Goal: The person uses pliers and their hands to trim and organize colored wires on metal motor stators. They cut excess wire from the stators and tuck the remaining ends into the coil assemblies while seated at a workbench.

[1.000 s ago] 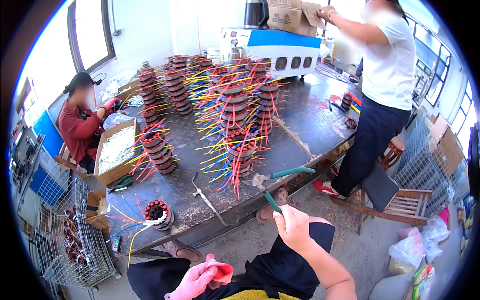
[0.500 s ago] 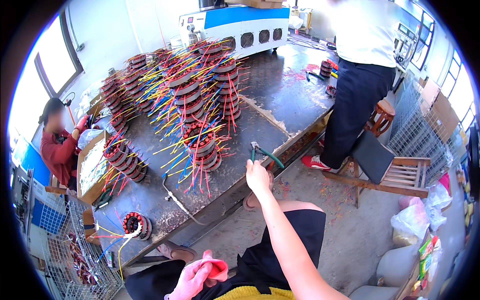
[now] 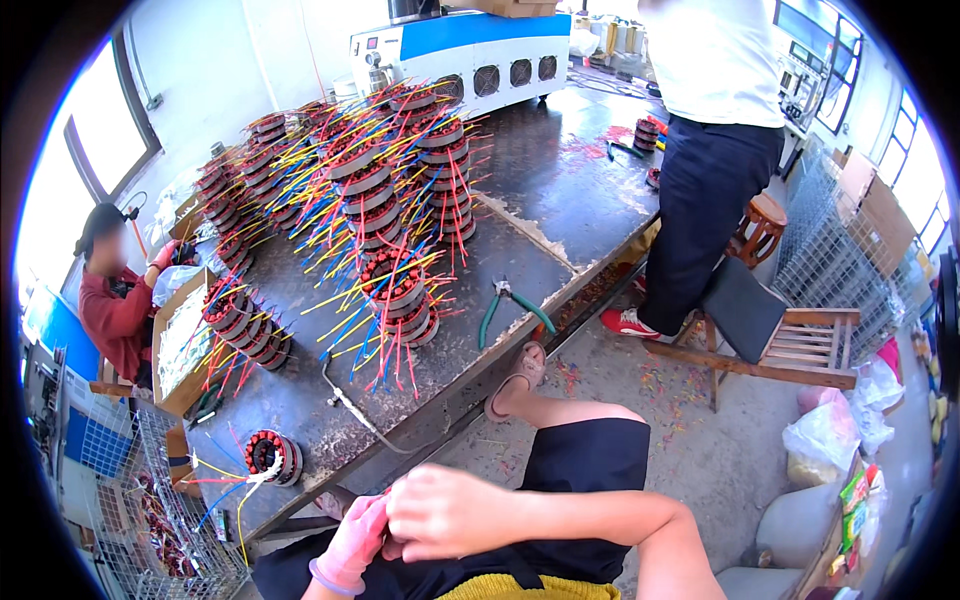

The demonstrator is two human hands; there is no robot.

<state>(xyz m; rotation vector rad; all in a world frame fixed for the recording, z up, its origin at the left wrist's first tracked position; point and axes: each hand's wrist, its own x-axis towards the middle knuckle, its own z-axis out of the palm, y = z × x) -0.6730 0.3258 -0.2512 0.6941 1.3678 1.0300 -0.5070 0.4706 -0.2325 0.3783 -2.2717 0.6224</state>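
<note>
Head view: curled right hand [image 3: 438,512] touches the pink-gloved left hand [image 3: 358,540]; cannot tell what either grasps.

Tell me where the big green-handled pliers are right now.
In the head view, the big green-handled pliers lie just right of centre on the dark table, near its front edge, to the right of the nearest stack of red-wound rings.

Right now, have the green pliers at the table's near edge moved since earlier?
Yes, rightward: the right hand held the pliers in front of the nearest coil stack; now they lie on the table, farther right of that stack.
</note>
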